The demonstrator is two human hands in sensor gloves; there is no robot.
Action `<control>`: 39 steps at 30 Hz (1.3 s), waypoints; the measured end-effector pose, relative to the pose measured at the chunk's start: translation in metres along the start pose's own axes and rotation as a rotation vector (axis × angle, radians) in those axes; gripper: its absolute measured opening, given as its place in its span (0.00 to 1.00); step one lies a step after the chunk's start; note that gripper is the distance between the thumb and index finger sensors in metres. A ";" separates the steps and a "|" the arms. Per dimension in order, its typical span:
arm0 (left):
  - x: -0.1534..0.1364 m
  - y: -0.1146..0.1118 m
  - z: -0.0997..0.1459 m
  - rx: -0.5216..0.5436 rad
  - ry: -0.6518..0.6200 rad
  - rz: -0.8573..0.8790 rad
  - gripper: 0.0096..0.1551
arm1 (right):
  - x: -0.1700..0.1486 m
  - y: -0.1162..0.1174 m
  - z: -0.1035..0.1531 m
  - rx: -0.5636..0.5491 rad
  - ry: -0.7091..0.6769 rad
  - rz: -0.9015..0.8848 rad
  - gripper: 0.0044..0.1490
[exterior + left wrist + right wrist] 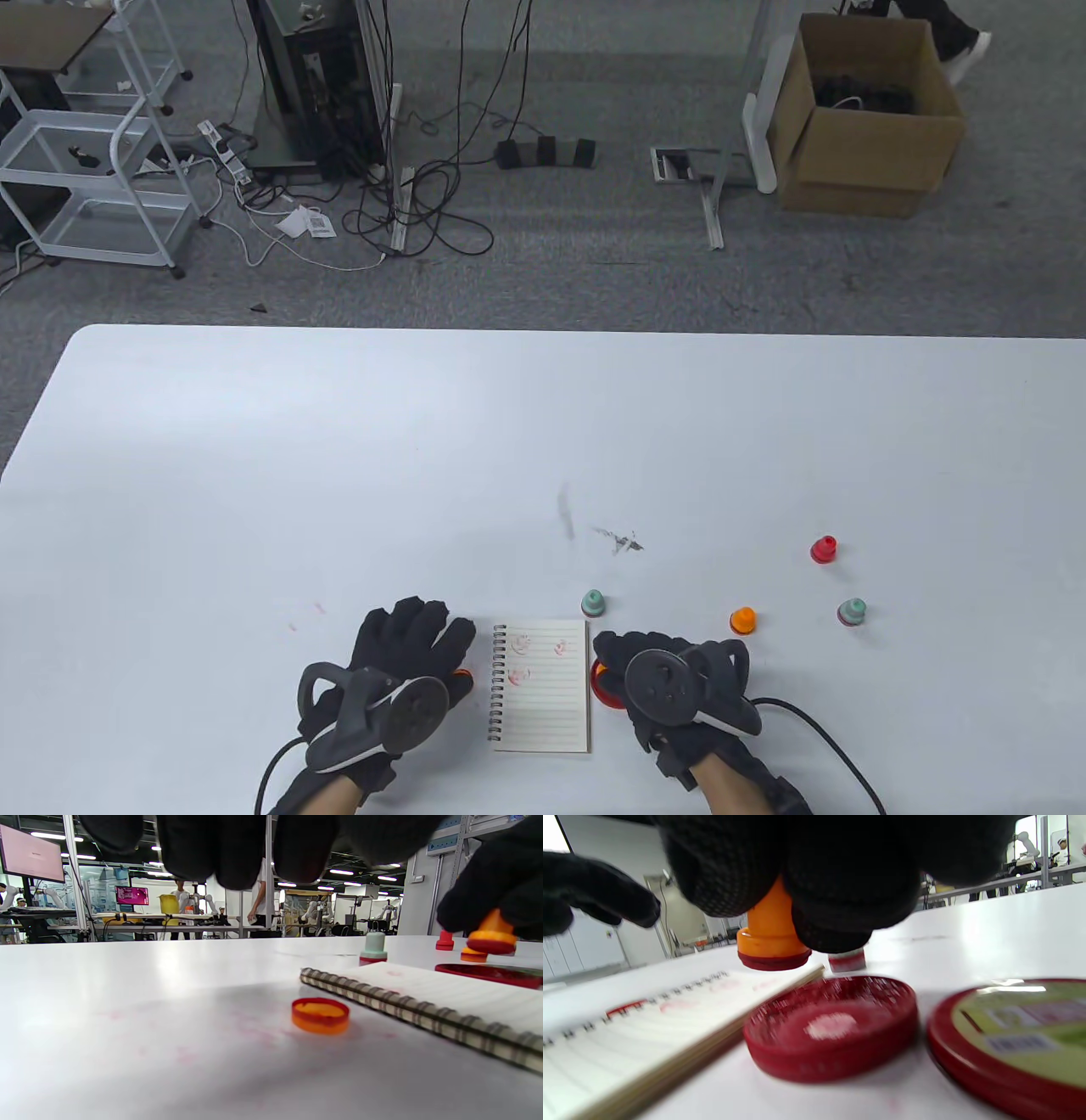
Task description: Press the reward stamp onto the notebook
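A: Largest item?
B: One white rectangular counter (254, 475), smooth top, with faint pink smears and a dark scuff near its middle.

A: Next?
B: One small spiral-bound notebook of lined white paper (543, 698), lying flat and open at the near edge between the two hands, spiral on its left side. Three faint red stamp marks sit on the upper part of the page.

A: The hands?
B: Left hand in a black sensor glove (399, 658), palm down on the counter just left of the notebook, grip spread with fingers straight, holding nothing. Right hand in a black sensor glove (670, 679), just right of the notebook, grip pinching one orange plastic reward stamp with a dark red face (772, 938). The stamp is upright, lifted off the surface, hanging over the notebook's right edge beside the ink tray.

A: Ink items?
B: One round red ink pad tray (831, 1029), open, a pale worn patch at its centre, on the counter touching or just beside the notebook's right edge. One round red lid with a green label (1018, 1039), lying just right of the tray.

A: Smaller pieces?
B: One flat orange round cap (320, 1015), left of the spiral. Spare stamps standing upright: one mint-green (593, 603) beyond the notebook's top right corner, one orange (743, 621), one red (823, 550), a second mint-green (852, 611), all farther right.
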State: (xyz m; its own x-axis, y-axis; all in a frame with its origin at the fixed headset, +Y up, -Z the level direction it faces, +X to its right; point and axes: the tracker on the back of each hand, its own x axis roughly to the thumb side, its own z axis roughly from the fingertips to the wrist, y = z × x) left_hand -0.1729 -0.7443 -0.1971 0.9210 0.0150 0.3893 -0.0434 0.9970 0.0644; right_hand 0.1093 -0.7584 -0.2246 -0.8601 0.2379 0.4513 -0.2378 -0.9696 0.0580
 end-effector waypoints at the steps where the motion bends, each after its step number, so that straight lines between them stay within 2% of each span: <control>1: 0.000 0.000 0.000 -0.005 -0.003 0.000 0.37 | 0.000 0.002 -0.001 0.026 0.001 0.017 0.30; 8: -0.001 0.001 0.000 0.002 0.002 0.006 0.37 | 0.005 0.014 -0.006 0.123 0.001 0.073 0.29; 21: -0.001 0.001 0.000 -0.006 0.005 0.000 0.37 | 0.011 0.015 -0.012 0.199 0.066 0.109 0.28; 26: -0.002 0.001 0.000 -0.006 0.006 -0.001 0.37 | 0.009 0.015 -0.011 0.184 0.063 0.106 0.28; 28: -0.002 0.002 0.000 -0.007 0.006 -0.002 0.36 | 0.011 0.016 -0.010 0.120 0.065 0.160 0.28; 30: -0.001 0.002 0.000 -0.007 0.006 -0.001 0.36 | 0.012 0.016 -0.010 0.121 0.055 0.207 0.28; 37: -0.002 0.002 0.000 -0.008 0.007 0.001 0.36 | 0.011 0.015 -0.009 0.125 0.049 0.173 0.29; 39: -0.002 0.002 0.000 -0.007 0.008 0.000 0.36 | 0.009 0.011 -0.005 0.083 0.037 0.139 0.29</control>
State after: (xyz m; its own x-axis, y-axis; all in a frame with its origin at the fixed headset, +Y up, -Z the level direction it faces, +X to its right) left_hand -0.1744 -0.7422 -0.1979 0.9239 0.0156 0.3824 -0.0408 0.9975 0.0579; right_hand 0.0968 -0.7666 -0.2249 -0.8985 0.1016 0.4270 -0.0786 -0.9944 0.0712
